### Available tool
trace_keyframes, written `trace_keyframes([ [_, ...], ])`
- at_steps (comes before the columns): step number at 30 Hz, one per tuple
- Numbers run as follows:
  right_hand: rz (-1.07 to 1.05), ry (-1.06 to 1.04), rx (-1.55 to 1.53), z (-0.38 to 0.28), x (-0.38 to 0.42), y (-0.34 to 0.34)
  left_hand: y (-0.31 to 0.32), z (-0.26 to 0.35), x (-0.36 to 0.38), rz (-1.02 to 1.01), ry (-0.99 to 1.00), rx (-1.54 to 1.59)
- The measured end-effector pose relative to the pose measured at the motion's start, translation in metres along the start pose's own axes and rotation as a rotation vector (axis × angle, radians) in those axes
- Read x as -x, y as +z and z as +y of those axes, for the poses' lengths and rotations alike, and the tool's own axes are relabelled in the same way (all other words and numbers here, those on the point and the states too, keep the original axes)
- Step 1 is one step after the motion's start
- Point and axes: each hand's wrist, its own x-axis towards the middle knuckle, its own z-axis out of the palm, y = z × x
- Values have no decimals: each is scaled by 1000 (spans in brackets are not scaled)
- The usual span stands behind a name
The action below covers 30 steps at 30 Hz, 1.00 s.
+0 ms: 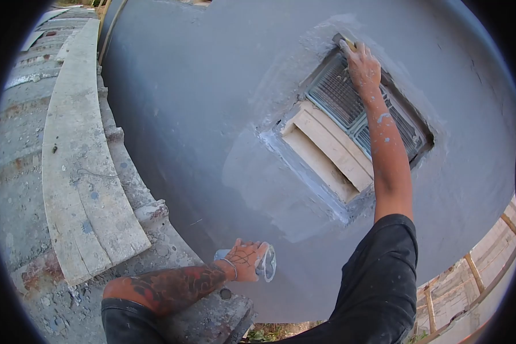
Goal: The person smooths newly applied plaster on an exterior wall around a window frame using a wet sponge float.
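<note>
My right hand [362, 66] is closed around a small putty knife [339, 39] with a dark flat edge. It meets the upper left corner of a recessed opening in the grey plastered wall [212, 86]. Inside the opening are ribbed glass blocks [335, 86], partly covered by my right forearm. Below them lies a beige slatted panel [327, 152]. Lower down, my left hand [246, 261] grips a cup-like container [268, 264] with a pale, smeared rim. The container's contents are hidden from view.
A long, worn board [80, 155] lies on a dirty corrugated roof [20, 132] at the left. Wet-looking, lighter plaster [258, 189] surrounds the opening. At the lower right is a lower structure with wooden battens [473, 272].
</note>
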Motion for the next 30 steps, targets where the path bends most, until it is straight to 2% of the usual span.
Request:
trace_keyframes([
  [4,-153,-66,50,-1,-4,25,2,2,-1,-10,-18,28],
  [6,-140,22,60,-1,1,28,0,2,1,-32,-23,38],
  [10,-196,65,73,-3,0,30,-2,2,-1,-33,-21,24],
  [12,-310,108,73,0,4,25,-8,4,-1,-78,-36,32],
  [16,-303,142,62,24,27,-1,-10,5,-1,-91,-54,18],
  [19,-392,132,85,42,55,-35,-5,4,-1,-34,-27,-8],
  [21,-555,268,123,49,60,-56,3,1,-2,3,-12,-28],
  [23,-531,296,107,45,59,-64,4,0,-2,32,-5,-56],
  [24,-504,323,86,39,53,-65,-6,4,-3,-35,-23,-19],
  [26,-331,309,-51,18,29,-62,-14,10,-1,-115,-51,12],
  [28,-172,196,-118,3,4,-33,-16,10,-1,-149,-56,23],
  [30,-157,186,-71,-12,-9,9,-12,7,-1,-126,-51,21],
])
